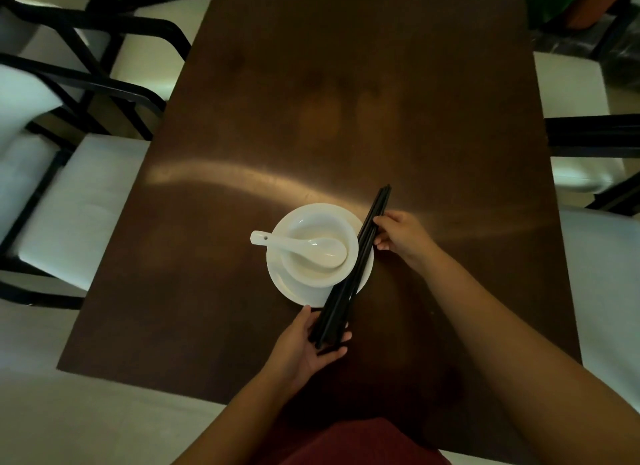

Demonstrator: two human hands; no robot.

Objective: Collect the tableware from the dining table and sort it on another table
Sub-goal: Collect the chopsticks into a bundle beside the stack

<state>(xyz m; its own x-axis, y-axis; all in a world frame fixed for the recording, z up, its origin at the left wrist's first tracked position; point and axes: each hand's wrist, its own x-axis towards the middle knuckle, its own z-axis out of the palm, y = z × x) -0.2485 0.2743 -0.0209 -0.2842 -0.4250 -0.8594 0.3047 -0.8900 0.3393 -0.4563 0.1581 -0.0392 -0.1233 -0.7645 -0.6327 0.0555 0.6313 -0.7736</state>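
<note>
Glossy white bowl (317, 246); brown table (346, 101) with sheen.

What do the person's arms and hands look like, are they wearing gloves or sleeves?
Neither. The left hand and right hand are bare, with no gloves, and no rings or watch show in this dim view. Both forearms are uncovered right down to the bottom edge of the picture, so no sleeves appear. The only clothing in sight is a dark red garment at the bottom edge.
</note>
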